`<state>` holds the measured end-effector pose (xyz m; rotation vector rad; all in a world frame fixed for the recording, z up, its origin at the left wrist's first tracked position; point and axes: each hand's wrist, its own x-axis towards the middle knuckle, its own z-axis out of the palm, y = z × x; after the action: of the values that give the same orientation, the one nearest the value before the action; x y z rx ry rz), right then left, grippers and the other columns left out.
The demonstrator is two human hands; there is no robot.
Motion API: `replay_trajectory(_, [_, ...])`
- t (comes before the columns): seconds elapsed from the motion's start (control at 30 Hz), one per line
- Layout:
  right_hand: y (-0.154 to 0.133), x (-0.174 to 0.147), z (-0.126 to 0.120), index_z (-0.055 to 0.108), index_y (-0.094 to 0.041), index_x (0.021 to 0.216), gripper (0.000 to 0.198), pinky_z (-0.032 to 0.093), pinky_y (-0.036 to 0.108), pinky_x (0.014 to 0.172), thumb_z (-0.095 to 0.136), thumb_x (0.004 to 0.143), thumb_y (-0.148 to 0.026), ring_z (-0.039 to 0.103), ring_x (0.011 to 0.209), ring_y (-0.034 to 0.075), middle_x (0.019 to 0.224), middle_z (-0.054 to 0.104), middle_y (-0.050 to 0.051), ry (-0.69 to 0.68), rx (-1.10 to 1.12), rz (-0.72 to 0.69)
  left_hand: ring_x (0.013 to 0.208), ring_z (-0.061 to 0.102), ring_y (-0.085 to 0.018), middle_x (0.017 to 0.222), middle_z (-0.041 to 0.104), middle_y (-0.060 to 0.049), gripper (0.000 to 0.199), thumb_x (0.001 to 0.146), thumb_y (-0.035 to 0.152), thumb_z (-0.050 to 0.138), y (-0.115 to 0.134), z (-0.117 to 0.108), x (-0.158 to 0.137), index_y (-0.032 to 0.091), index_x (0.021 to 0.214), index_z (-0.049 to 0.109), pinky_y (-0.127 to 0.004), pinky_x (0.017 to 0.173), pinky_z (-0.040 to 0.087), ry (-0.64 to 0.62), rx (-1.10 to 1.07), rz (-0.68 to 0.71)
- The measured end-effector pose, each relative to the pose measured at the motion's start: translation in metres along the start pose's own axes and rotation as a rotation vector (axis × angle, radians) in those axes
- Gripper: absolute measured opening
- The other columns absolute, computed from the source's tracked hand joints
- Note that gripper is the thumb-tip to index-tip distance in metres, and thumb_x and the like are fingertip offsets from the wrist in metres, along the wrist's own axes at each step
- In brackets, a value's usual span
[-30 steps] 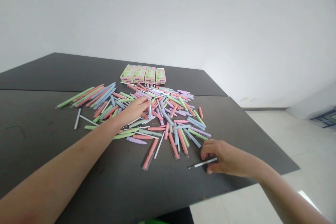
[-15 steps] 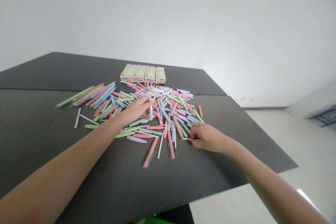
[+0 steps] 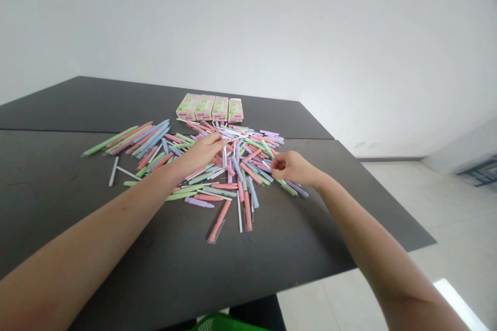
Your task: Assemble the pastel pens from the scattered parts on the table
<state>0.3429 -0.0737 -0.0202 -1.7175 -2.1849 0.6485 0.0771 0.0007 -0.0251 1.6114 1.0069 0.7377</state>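
Observation:
My left hand [image 3: 205,154] is over the middle of a heap of pastel pen parts, its fingers closed on a pale translucent tube [image 3: 224,157] that points down. At the heap's right edge, my right hand [image 3: 294,167] has its thumb and fingers curled together. What they hold, if anything, I cannot make out. Green and purple barrels lie just below it, among them a purple barrel [image 3: 298,189]. Nearest to me on the table lie a coral barrel [image 3: 219,221] with a clear cap, another coral barrel [image 3: 247,211] and a thin white stick [image 3: 239,212].
Several green-and-pink boxes [image 3: 220,107] stand in a row behind the heap. Full-length pens [image 3: 134,138] are gathered on the left, near a loose white stick [image 3: 113,171]. Below the dark table's [image 3: 155,264] front edge is a green basket [image 3: 221,322].
My right hand has moved away from me, from the near right side up to the heap's right edge. The barrels there have shifted. My left hand has risen slightly with the tube.

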Motion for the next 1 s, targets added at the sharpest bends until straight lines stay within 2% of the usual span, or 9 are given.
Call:
replay_trajectory(0.13, [0.000,0.027,0.008,0.063,-0.015,0.064,0.019,0.033,0.021,0.051,0.057,0.070,-0.031,0.048,0.055,0.010,0.055,0.055,-0.002,0.041,0.011,0.092,0.064,0.066,-0.017,0.099,0.066,-0.009,0.027,0.086,0.044,0.056,0.003,0.011,0.003,0.017,0.088,0.051,-0.032,0.052,0.058,-0.061,-0.055,0.032])
replay_trajectory(0.27, [-0.009,0.043,0.022,0.060,-0.015,0.057,0.023,0.029,0.022,0.049,0.057,0.072,-0.032,0.043,0.050,0.009,0.049,0.049,-0.003,0.095,-0.070,0.074,0.060,0.064,-0.016,0.092,0.064,-0.009,0.027,0.088,0.043,0.054,0.002,0.026,0.003,0.017,0.084,0.049,-0.031,0.048,0.056,-0.050,-0.059,0.032])
replay_trajectory(0.37, [-0.014,0.043,0.025,0.066,-0.015,0.063,0.023,0.030,0.023,0.051,0.055,0.075,-0.031,0.046,0.053,0.010,0.053,0.055,-0.001,0.136,-0.100,0.073,0.057,0.061,-0.013,0.089,0.064,-0.007,0.025,0.088,0.040,0.054,-0.001,0.032,0.003,0.017,0.083,0.047,-0.029,0.047,0.055,-0.060,-0.054,0.026])
replay_trajectory(0.47, [-0.015,0.035,0.020,0.073,-0.016,0.080,0.020,0.035,0.023,0.057,0.055,0.076,-0.024,0.053,0.063,0.012,0.069,0.066,0.002,0.199,-0.084,0.064,0.056,0.061,-0.013,0.084,0.063,-0.005,0.024,0.088,0.041,0.054,-0.007,0.033,0.002,0.018,0.084,0.048,-0.028,0.048,0.055,-0.059,-0.064,0.007])
replay_trajectory(0.53, [-0.015,0.027,0.016,0.073,-0.017,0.086,0.021,0.038,0.022,0.061,0.056,0.076,-0.021,0.055,0.065,0.012,0.076,0.069,0.002,0.149,-0.041,0.011,0.056,0.061,-0.013,0.082,0.063,-0.004,0.025,0.087,0.042,0.054,-0.011,0.032,0.001,0.018,0.085,0.049,-0.028,0.049,0.054,-0.059,-0.074,-0.001])
replay_trajectory(0.63, [-0.018,0.016,0.014,0.074,-0.018,0.083,0.018,0.038,0.022,0.061,0.058,0.076,-0.022,0.054,0.062,0.011,0.071,0.068,0.000,-0.064,-0.019,-0.097,0.058,0.062,-0.015,0.081,0.062,-0.004,0.026,0.086,0.044,0.055,-0.015,0.034,-0.002,0.018,0.086,0.050,-0.028,0.047,0.053,-0.066,-0.078,0.008])
replay_trajectory(0.7, [-0.021,0.012,0.016,0.076,-0.019,0.084,0.018,0.038,0.023,0.062,0.060,0.076,-0.022,0.055,0.065,0.012,0.073,0.069,0.000,-0.119,-0.068,-0.130,0.059,0.062,-0.015,0.081,0.061,-0.004,0.026,0.085,0.044,0.055,-0.015,0.036,-0.005,0.018,0.084,0.051,-0.027,0.046,0.051,-0.080,-0.052,0.026])
replay_trajectory(0.87, [-0.019,0.014,0.022,0.077,-0.022,0.087,0.021,0.038,0.025,0.065,0.058,0.076,-0.021,0.060,0.075,0.016,0.084,0.072,0.002,-0.083,-0.218,-0.126,0.056,0.056,-0.013,0.076,0.061,-0.003,0.028,0.085,0.047,0.054,-0.012,0.041,-0.009,0.019,0.081,0.054,-0.025,0.042,0.048,-0.166,0.044,0.057])
replay_trajectory(1.0, [-0.014,0.014,0.014,0.077,-0.023,0.089,0.024,0.037,0.026,0.065,0.055,0.078,-0.019,0.061,0.077,0.017,0.088,0.073,0.003,-0.042,-0.292,-0.097,0.056,0.056,-0.013,0.086,0.069,-0.004,0.028,0.086,0.046,0.052,-0.011,0.041,-0.013,0.019,0.083,0.055,-0.025,0.044,0.047,-0.224,0.111,0.076])
